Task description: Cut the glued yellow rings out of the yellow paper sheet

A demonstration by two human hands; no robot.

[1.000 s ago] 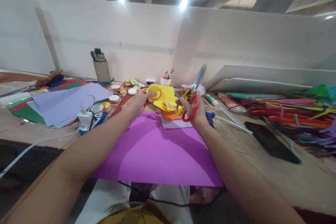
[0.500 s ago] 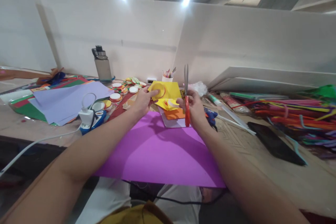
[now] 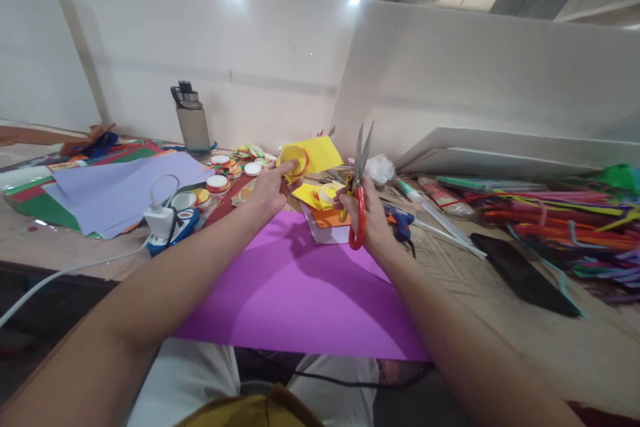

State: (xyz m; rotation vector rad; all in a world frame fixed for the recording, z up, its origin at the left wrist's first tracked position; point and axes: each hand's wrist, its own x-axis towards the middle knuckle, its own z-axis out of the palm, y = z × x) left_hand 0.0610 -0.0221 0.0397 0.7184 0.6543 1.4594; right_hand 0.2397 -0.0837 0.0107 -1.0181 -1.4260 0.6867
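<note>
My left hand (image 3: 274, 185) pinches a yellow paper sheet (image 3: 324, 155) together with a round yellow disc (image 3: 295, 161) laid against it. A pair of scissors (image 3: 359, 207) with red and yellow handles is in my right hand (image 3: 369, 210), its blades slightly parted and pointing up. Below the hands lie yellow paper pieces (image 3: 307, 197) on an orange sheet (image 3: 330, 217) and a pale lilac sheet (image 3: 327, 235). Beneath them spreads a large purple sheet (image 3: 300, 293), reaching over the table's near edge.
Round white lids (image 3: 217, 182) and several coloured discs sit left of centre. A water bottle (image 3: 193, 121), lilac paper (image 3: 125, 187) and a blue power strip (image 3: 173, 230) are further left. On the right are a glue gun (image 3: 401, 221), a dark phone (image 3: 523, 273) and pipe cleaners (image 3: 560, 213).
The yellow sheet has lifted and tilted up to the right, apart from the pieces below. The scissor blades have opened wider, and the scissors have turned.
</note>
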